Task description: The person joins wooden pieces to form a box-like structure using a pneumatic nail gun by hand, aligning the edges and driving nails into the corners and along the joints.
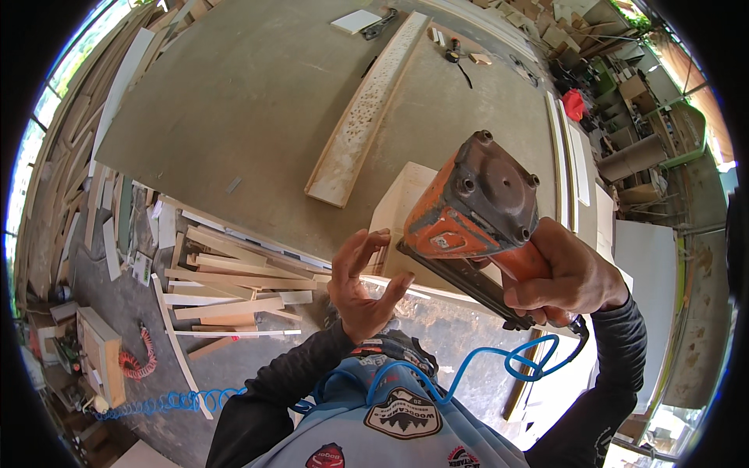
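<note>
My right hand (566,273) is wrapped round the handle of an orange and black pneumatic nail gun (452,226), held up in front of me over the table's near edge. A blue coiled air hose (468,366) runs from the handle's end across my front and off to the left. Behind and partly below the gun stands a pale wooden box-like piece (398,195), mostly hidden by it. My left hand (363,288) is raised just left of the gun and that piece, fingers apart and curved, with nothing visible in it.
A long tray-like board (367,109) with small bits along it lies on the large worktable (234,117). A tape measure (453,56) rests at the far side. Wood strips (226,273) are piled below the table's left edge. Long white strips (558,148) lie along the right.
</note>
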`<action>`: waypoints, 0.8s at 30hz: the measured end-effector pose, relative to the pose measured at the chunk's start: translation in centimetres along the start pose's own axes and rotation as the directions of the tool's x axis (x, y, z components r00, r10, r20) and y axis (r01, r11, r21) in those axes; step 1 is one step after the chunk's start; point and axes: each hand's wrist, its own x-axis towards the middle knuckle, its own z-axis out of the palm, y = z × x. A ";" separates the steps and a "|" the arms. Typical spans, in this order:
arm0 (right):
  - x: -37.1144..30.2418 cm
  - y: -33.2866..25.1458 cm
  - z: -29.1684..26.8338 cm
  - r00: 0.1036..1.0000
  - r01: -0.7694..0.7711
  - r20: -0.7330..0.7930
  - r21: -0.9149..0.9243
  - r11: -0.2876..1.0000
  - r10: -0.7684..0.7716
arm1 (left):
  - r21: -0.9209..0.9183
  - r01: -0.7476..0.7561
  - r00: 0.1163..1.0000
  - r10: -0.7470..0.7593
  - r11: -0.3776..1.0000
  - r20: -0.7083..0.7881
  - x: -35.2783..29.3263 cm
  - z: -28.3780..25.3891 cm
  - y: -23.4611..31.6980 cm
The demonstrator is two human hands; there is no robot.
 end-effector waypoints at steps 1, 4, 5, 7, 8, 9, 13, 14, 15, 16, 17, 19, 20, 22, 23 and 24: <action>0.0 0.1 0.1 1.000 0.009 -0.003 0.009 1.000 -0.008 | 0.003 -0.009 1.000 0.009 1.000 0.000 0.0 0.0 0.0; 0.0 0.2 0.3 1.000 0.026 -0.016 0.019 0.999 -0.026 | 0.009 -0.025 1.000 0.025 1.000 0.000 0.1 0.0 -0.1; 0.0 0.0 0.4 0.999 0.028 -0.023 0.011 1.000 -0.028 | 0.012 -0.024 1.000 0.024 1.000 -0.001 0.1 0.0 -0.1; -0.1 0.0 0.4 0.999 0.029 -0.018 0.002 1.000 -0.029 | 0.020 -0.024 1.000 0.024 0.999 0.000 0.2 0.0 -0.1; -0.3 0.2 0.2 1.000 0.028 -0.007 -0.002 1.000 -0.028 | 0.025 -0.027 1.000 0.027 0.999 0.000 0.3 0.0 0.0; -0.5 0.5 0.1 1.000 0.026 0.005 -0.006 1.000 -0.026 | 0.030 -0.030 1.000 0.030 0.999 -0.001 0.3 0.1 0.0; -0.4 1.7 0.4 0.997 0.082 0.004 0.011 0.997 -0.082 | 0.034 -0.023 1.000 0.023 0.999 0.000 0.3 0.1 0.2; -0.4 1.7 0.5 0.997 0.079 -0.005 0.008 0.997 -0.079 | 0.031 -0.022 1.000 0.021 0.999 0.010 0.3 0.0 0.1; -0.5 1.6 0.5 0.997 0.073 -0.014 0.014 0.997 -0.072 | 0.029 -0.021 1.000 0.020 0.999 0.020 0.4 0.0 0.0; -0.5 1.6 0.6 0.998 0.067 -0.023 0.019 0.998 -0.066 | 0.021 -0.016 1.000 0.016 1.000 0.021 0.3 0.0 -0.1; -0.4 1.5 0.7 0.998 0.060 -0.028 0.032 0.998 -0.059 | 0.017 -0.013 1.000 0.012 1.000 0.019 0.3 -0.1 -0.1; -0.4 1.5 0.7 0.998 0.059 -0.033 0.043 0.997 -0.058 | 0.009 -0.012 1.000 0.012 1.000 0.017 0.3 -0.1 -0.2; -0.4 1.9 0.7 0.997 0.065 -0.034 0.042 0.997 -0.063 | 0.006 -0.014 1.000 0.014 1.000 0.017 0.3 0.0 -0.2; -0.3 2.0 0.7 0.997 0.068 -0.039 0.042 0.997 -0.067 | 0.008 -0.023 1.000 0.023 1.000 0.016 0.3 -0.1 -0.3; -0.4 1.9 0.8 0.997 0.065 -0.046 0.043 0.997 -0.063 | 0.011 -0.030 0.999 0.030 0.999 0.017 0.3 0.0 -0.2; -0.5 1.8 0.9 0.997 0.060 -0.047 0.039 0.997 -0.058 | 0.014 -0.036 0.999 0.036 0.999 0.018 0.3 0.0 -0.2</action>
